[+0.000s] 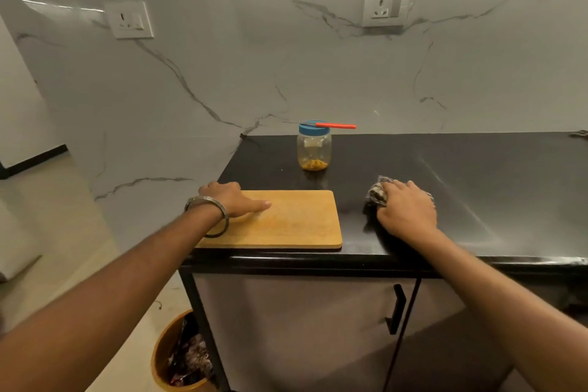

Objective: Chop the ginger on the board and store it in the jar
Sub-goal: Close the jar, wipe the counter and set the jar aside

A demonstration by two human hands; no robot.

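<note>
A wooden chopping board [296, 223] lies bare at the front left of the black counter [461, 175]. My left hand [232, 197] rests on the board's left end, fingers stretched out flat. Behind the board stands a clear plastic jar [314, 149] with a blue lid, chopped ginger [315, 164] at its bottom. A knife with a red handle [334, 126] lies across the lid. To the right of the board, my right hand [407, 210] presses down on a crumpled checked cloth [378, 192], fingers curled over it.
The counter ends in a front edge just below the board, with a cabinet door and black handle [396, 309] under it. A round bin [181, 356] with rubbish stands on the floor at the left. Two wall sockets sit on the marble backsplash.
</note>
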